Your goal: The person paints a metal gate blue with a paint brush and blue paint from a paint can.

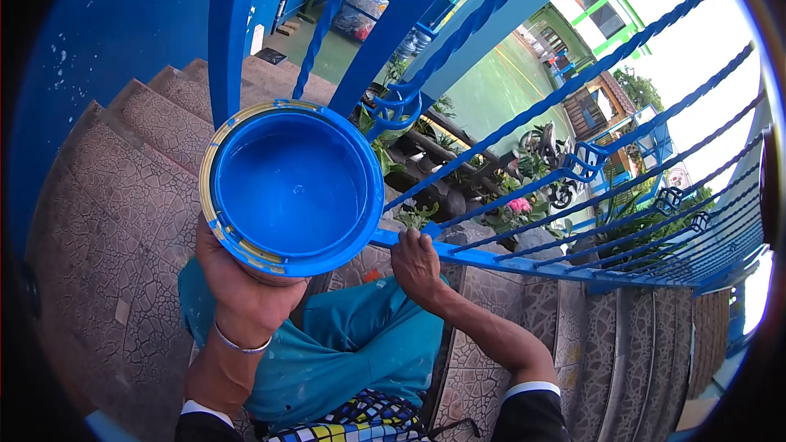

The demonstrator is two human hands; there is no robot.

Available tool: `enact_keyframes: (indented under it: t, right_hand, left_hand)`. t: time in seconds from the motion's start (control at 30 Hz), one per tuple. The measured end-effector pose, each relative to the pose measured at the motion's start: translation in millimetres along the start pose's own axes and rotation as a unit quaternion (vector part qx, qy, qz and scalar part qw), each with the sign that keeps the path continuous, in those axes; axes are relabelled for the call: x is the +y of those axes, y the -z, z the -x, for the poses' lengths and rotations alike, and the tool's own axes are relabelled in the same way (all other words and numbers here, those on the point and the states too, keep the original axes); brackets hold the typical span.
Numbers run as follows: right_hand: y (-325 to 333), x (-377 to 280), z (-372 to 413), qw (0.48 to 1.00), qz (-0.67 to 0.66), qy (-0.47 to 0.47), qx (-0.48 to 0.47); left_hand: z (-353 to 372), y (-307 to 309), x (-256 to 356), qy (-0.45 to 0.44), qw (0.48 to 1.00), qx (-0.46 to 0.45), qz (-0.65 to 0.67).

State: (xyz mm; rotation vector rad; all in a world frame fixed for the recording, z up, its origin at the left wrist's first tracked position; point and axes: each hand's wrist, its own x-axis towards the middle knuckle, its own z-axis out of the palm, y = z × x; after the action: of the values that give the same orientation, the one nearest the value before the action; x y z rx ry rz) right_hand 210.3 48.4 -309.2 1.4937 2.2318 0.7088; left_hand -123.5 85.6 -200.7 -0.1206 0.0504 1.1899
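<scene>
My left hand grips a round paint can from below and the side, tilting its open mouth toward me. Blue paint fills the inside, and yellowish smears mark the rim. Beside the low blue rail of the railing, my right hand is closed, fingers right at the metal. A small blue patch shows past its fingertips; what the fingers hold is mostly hidden, and I cannot tell its kind.
Twisted blue bars slant up from the rail. Stone-patterned steps curve round on the left, more steps descend at right. My teal-trousered legs are folded below the can. Potted plants and rocks stand beyond the railing.
</scene>
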Motion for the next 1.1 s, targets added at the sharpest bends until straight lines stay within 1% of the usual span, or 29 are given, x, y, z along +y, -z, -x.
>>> enact_keyframes:
  t: [0.03,0.07,0.17,0.23,0.3,0.33,0.43,0.47,0.57,0.6,0.73,0.83,0.93,1.03,1.1]
  right_hand:
    - [-3.4,-7.1,5.9,1.000,0.002,0.019,-0.016]
    - [-6.5,-13.7,12.0,0.999,-0.011,0.026,-0.024]
    - [30.7,-8.4,8.3,0.997,-0.077,-0.001,-0.010]
    - [55.2,8.2,-1.0,0.996,-0.065,-0.026,0.053]
    - [67.1,22.6,-11.0,0.990,-0.045,-0.054,0.123]
    - [60.5,26.0,-12.9,0.990,-0.031,-0.063,0.125]
    - [17.9,17.9,0.0,0.999,0.019,-0.030,0.042]
    - [10.3,9.7,5.9,1.000,-0.003,-0.017,-0.004]
    - [11.7,-3.9,15.5,0.997,-0.073,0.018,-0.006]
    - [20.0,-1.6,15.4,0.994,-0.111,0.015,-0.005]
    - [64.3,26.9,7.9,0.981,-0.177,-0.055,0.060]
    - [79.7,53.5,1.3,0.982,-0.134,-0.082,0.108]
    - [109.2,66.2,2.9,0.967,-0.097,-0.118,0.203]
    - [113.0,64.3,11.8,0.958,-0.040,-0.102,0.264]
    - [87.9,54.1,20.7,0.974,-0.029,-0.089,0.207]
  left_hand:
    - [0.5,0.2,0.4,0.000,1.000,-0.019,-0.014]
    - [0.4,-0.2,1.1,-0.005,1.000,-0.007,-0.003]
    - [-0.1,-2.9,0.7,-0.010,0.999,0.032,0.028]
    - [-0.2,-4.2,-1.6,-0.010,0.997,0.057,0.048]
    - [-1.3,-5.6,-1.4,-0.012,0.997,0.063,0.051]
    - [-1.6,-5.5,-2.2,-0.012,0.997,0.063,0.050]
    - [-1.8,-5.2,-2.3,-0.009,0.997,0.056,0.046]
    - [-1.2,-5.2,-2.3,-0.009,0.998,0.052,0.044]
    - [-1.4,-4.5,-1.5,-0.013,0.998,0.054,0.041]
    - [-2.1,-3.9,-1.2,-0.013,0.998,0.055,0.041]
    - [-2.2,-3.4,-2.0,-0.020,0.997,0.060,0.043]
    - [-3.4,-4.8,-2.3,-0.012,0.998,0.037,0.040]
    - [-2.8,-4.2,0.1,-0.007,0.999,0.012,0.032]
    - [-2.2,-6.2,-1.3,0.002,1.000,-0.008,0.025]
    - [-1.8,-7.8,-1.8,0.005,1.000,-0.014,0.025]
